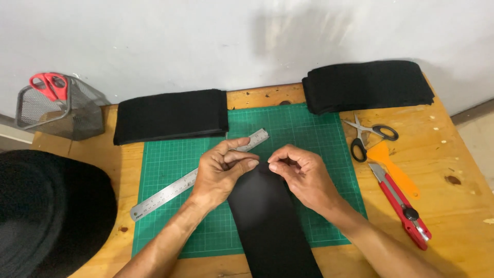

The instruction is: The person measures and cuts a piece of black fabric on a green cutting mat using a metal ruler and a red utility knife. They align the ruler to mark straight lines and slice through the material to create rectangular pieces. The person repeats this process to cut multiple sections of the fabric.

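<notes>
Black strip (267, 216) laid lengthwise over green cutting mat (170, 159), near end running off bottom edge. Far end of strip pinched from both sides: left hand (221, 172) fingers clenched on left corner, right hand (303, 175) thumb and forefinger closed on right corner. Steel ruler (170, 190) lain diagonally under left hand. Wire mesh basket (62, 110) noted at far left, red-handled scissors (50, 85) held inside, handles up. Black-handled scissors (368, 136), orange scraper (391, 167), red utility knife (401, 203) placed right of mat.
</notes>
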